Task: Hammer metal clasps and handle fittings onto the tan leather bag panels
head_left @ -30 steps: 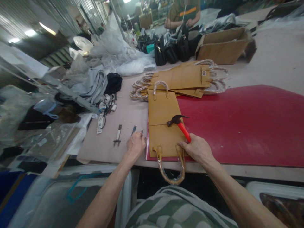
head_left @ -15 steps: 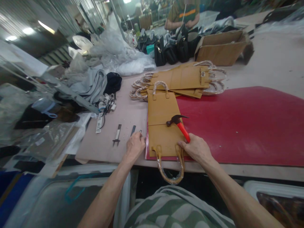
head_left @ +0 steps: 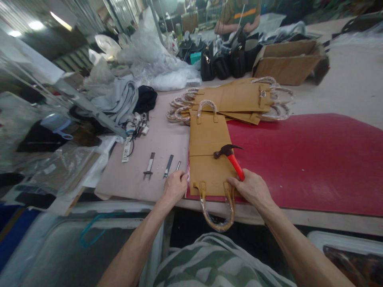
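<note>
A tan bag panel point(head_left: 208, 137) lies flat, with one wrapped handle at its far end and another handle point(head_left: 219, 227) hanging past the table's front edge. My right hand point(head_left: 254, 186) grips the red handle of a claw hammer point(head_left: 236, 164). The hammer's dark head rests over the panel's middle seam, and my thumb is at the panel's right edge. My left hand point(head_left: 175, 185) is closed beside the panel's left edge; whatever its fingers hold is hidden. Just beyond it lie a thin metal rod point(head_left: 178, 165), a dark flat tool point(head_left: 168, 166) and a two-pronged punch point(head_left: 149, 166).
Under the panel spreads a red mat point(head_left: 302, 159). More tan bag pieces point(head_left: 233, 97) with wrapped handles are stacked behind. Farther back stand black bags point(head_left: 222, 65), a cardboard box point(head_left: 287, 65) and heaped clear plastic point(head_left: 161, 67). Another person point(head_left: 239, 20) is across the table.
My left hand has shifted right, off the small tools, so more of the rod and the dark flat tool shows. The hammer stays in my right hand. The view has shifted slightly.
</note>
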The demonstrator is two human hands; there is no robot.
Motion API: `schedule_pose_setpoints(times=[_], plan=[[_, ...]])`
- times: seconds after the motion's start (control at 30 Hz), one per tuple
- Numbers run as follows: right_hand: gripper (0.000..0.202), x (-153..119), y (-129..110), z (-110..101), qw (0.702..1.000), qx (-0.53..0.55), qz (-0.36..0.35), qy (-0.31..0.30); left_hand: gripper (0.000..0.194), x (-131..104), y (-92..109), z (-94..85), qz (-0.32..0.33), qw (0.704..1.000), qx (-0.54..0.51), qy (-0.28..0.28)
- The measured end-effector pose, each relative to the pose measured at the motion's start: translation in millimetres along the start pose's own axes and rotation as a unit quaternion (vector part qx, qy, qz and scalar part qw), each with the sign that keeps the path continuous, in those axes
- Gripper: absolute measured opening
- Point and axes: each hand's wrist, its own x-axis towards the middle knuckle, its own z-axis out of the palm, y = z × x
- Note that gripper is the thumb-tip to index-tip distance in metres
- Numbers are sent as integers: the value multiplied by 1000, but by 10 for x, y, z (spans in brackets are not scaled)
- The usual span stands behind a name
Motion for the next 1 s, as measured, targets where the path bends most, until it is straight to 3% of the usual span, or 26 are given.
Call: schedule_pose_setpoints(times=[0.2,0.4,0.6,0.67,0.77,0.83,1.0], plan=[[28,3,22,13,1000,3,1,6,24,0,-4,-3,8,1000,21,12],[28,5,28,1,1000,13,-2,10,16,115,-116,-189,3,996,73,41],[28,14,57,33,1000,18,2,16,17,398,-86,-325,11,995,97,-20],[29,26,67,47,1000,15,3,17,20,459,-108,-358,8,994,110,-14],[30,51,69,58,1000,3,1,17,27,502,-221,-427,-30,991,131,12],[29,61,57,55,1000,-10,0,17,31,529,-318,-474,-64,990,122,-15],[28,43,24,37,1000,-20,-4,12,6,660,-465,-507,-93,991,60,-75]])
